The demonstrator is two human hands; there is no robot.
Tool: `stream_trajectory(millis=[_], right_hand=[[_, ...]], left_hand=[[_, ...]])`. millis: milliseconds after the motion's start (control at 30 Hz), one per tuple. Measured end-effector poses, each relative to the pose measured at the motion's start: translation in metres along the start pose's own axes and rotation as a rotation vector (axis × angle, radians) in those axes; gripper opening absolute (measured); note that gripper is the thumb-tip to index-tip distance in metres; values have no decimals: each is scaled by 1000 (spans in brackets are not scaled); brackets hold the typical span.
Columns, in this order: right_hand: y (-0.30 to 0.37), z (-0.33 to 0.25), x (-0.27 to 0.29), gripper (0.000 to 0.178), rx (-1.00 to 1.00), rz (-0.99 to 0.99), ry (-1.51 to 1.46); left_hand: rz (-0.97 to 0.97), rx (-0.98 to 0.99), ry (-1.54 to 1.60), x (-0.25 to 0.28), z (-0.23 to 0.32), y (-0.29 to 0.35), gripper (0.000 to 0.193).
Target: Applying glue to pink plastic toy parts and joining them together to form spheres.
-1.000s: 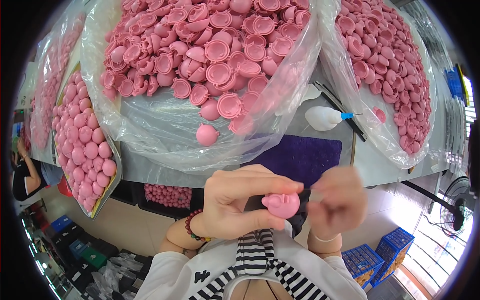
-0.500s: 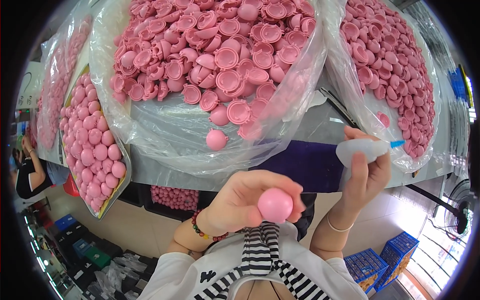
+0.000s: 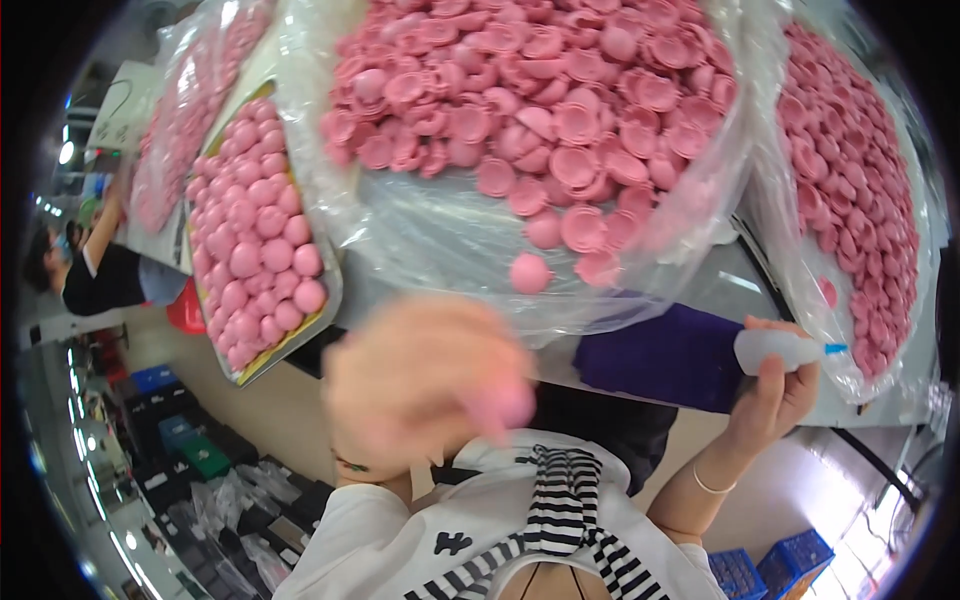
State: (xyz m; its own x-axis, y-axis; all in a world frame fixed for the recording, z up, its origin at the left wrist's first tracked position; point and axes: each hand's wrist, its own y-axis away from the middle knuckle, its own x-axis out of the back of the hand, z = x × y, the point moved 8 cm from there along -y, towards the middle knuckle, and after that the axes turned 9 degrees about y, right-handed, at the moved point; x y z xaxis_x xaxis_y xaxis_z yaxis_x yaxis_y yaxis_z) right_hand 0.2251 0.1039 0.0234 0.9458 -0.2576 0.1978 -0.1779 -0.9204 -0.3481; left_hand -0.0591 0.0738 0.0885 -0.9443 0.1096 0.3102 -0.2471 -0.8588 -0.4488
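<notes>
My left hand, smeared by motion, is closed around a pink plastic ball in front of my chest. The ball shows at the hand's right side. My right hand grips a small translucent white squeeze bottle, its blue nozzle pointing right. Under and beside the bottle lies a dark purple cloth at the table's near edge. A heap of pink half-shells spreads over clear plastic film ahead of me. One loose pink ball rests at the heap's near side.
To the left stands a tray full of pink balls. More pink shells lie in plastic at the right, and another bagged heap at the far left. A co-worker is beyond the tray. Blue crates stand on the floor.
My left hand has moved left with the pink ball and is now blurred. The view has turned left, so the table things sit further right. My right hand still holds the bottle.
</notes>
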Motion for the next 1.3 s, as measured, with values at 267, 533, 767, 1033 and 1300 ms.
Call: stream_trajectory(millis=[267,533,767,1033,1300], right_hand=[[-2,-7,-13,28,-4,-67,101],[-1,-5,-10,28,-5,-44,134],[1,-8,-14,27,1,-52,117],[19,-34,-38,47,-166,-104,-244],[38,-47,-72,39,-81,-323,-546]], left_hand=[[778,286,-1104,183,-17,39,29],[327,175,-921,76,-52,-9,23],[209,217,-991,74,-77,-7,26],[360,74,313,-4,-15,5,21],[135,160,742,-84,-33,1,27]])
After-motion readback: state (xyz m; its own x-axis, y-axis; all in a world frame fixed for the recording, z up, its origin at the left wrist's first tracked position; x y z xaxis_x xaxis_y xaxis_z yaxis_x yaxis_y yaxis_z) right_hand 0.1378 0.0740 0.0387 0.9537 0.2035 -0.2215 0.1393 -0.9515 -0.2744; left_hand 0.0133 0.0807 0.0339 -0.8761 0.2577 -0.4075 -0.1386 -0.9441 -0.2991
